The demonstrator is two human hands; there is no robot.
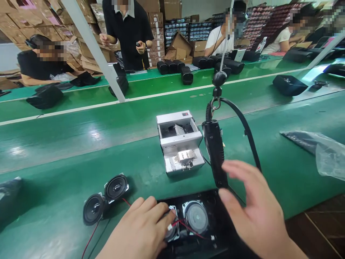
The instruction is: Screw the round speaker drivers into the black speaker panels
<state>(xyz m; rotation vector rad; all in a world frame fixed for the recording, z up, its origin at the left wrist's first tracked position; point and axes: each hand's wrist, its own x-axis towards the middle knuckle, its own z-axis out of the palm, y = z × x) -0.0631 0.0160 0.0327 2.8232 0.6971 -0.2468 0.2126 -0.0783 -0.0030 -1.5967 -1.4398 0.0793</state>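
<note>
Long green conveyor benches point(67, 144), cardboard boxes point(32, 21) stacked behind, slanted white post point(91, 46), glossy light reflections

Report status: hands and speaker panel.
Left hand resting on left speaker in panel. Right hand open beside hanging screwdriver, not gripping. Screw feeder behind, apart from panel.

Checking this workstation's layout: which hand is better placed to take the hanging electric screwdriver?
Right, most likely. The right hand is open with its fingertips just beside the hanging screwdriver, while the left hand is farther off, fingers resting on a speaker in the black housing.
</note>
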